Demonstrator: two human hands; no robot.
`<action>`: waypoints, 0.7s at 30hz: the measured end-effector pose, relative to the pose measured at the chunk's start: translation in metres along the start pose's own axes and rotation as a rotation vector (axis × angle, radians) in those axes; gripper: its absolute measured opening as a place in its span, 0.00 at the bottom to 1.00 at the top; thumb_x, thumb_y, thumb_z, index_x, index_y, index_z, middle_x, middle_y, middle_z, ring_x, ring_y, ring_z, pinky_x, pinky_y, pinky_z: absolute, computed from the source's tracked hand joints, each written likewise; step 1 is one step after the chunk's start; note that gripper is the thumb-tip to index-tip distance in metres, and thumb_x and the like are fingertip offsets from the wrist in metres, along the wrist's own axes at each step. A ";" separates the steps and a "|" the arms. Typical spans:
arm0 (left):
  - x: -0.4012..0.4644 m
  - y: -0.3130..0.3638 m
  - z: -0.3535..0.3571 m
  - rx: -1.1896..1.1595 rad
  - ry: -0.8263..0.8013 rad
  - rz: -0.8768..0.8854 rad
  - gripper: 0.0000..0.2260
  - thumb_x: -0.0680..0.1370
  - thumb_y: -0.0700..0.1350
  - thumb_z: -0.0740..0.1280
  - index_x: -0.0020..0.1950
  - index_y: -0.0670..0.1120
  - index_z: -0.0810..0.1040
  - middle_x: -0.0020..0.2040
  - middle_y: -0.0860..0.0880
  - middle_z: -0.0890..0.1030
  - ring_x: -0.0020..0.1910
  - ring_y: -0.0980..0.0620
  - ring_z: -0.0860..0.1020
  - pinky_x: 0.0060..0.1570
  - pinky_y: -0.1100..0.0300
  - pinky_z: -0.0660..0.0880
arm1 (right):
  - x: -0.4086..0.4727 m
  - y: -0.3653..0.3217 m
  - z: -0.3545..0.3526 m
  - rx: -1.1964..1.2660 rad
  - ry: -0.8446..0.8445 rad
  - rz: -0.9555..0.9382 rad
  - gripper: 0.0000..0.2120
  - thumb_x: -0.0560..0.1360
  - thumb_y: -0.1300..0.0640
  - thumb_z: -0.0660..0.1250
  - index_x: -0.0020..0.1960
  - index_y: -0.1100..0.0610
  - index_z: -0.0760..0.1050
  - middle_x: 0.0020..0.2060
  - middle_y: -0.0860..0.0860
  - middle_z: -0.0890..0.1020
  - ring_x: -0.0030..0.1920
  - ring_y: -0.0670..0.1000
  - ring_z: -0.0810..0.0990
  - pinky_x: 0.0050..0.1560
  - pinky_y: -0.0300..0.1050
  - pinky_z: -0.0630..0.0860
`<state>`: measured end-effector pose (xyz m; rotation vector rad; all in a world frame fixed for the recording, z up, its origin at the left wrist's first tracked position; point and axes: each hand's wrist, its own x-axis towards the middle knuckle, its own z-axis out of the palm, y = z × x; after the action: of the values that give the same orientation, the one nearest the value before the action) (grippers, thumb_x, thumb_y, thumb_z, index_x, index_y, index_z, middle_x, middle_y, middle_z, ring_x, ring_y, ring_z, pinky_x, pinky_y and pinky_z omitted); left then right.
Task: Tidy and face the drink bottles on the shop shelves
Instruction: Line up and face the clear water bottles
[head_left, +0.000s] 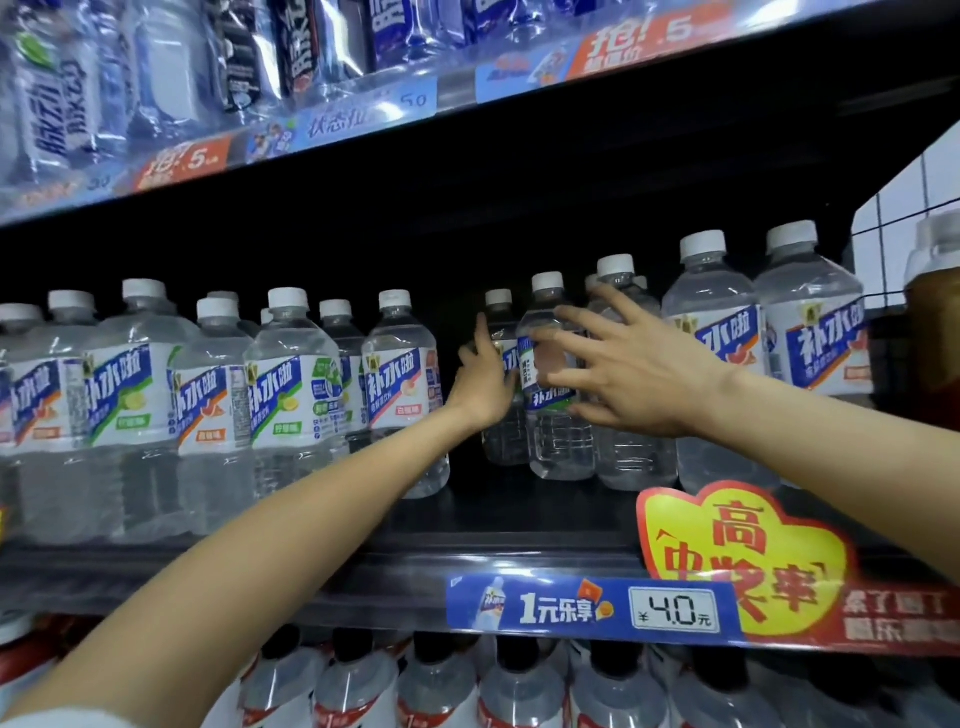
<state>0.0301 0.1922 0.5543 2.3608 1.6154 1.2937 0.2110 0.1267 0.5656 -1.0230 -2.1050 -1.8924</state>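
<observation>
here a clear white-capped bottle (553, 374) shows its blue label

Head-worn, wide-angle, facing forward and slightly upward into the middle shelf (519, 558) at close range (edges bowed by the lens). Upper shelf's underside overhead, tops of a lower row along the bottom edge. Single view only, so nothing shared.

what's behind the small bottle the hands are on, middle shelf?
Behind the small bottle, between the left hand and right hand, stand two more white-capped bottles. Beyond them the shelf back is too dark to read.
</observation>
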 end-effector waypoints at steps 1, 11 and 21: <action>0.000 0.002 0.001 0.029 0.026 0.000 0.38 0.80 0.42 0.63 0.78 0.48 0.37 0.73 0.34 0.55 0.66 0.35 0.69 0.62 0.46 0.72 | 0.000 0.001 0.001 0.000 0.006 0.001 0.18 0.74 0.40 0.60 0.58 0.48 0.77 0.66 0.57 0.74 0.66 0.62 0.72 0.68 0.66 0.62; -0.028 0.014 -0.020 0.497 0.182 0.105 0.36 0.81 0.53 0.61 0.77 0.36 0.45 0.69 0.33 0.61 0.62 0.33 0.71 0.54 0.49 0.72 | 0.001 0.001 0.002 0.032 0.037 0.010 0.18 0.71 0.42 0.63 0.55 0.50 0.79 0.65 0.58 0.75 0.63 0.62 0.74 0.66 0.67 0.63; -0.070 0.013 -0.065 0.155 0.232 0.277 0.34 0.76 0.57 0.68 0.77 0.49 0.57 0.67 0.46 0.73 0.60 0.48 0.75 0.52 0.61 0.69 | 0.008 -0.001 -0.006 0.229 0.116 0.109 0.21 0.74 0.43 0.58 0.50 0.58 0.80 0.56 0.58 0.80 0.55 0.61 0.78 0.64 0.61 0.68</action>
<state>-0.0096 0.1043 0.5599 2.6955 1.5330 1.5993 0.2023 0.1244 0.5702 -0.9337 -2.0945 -1.5767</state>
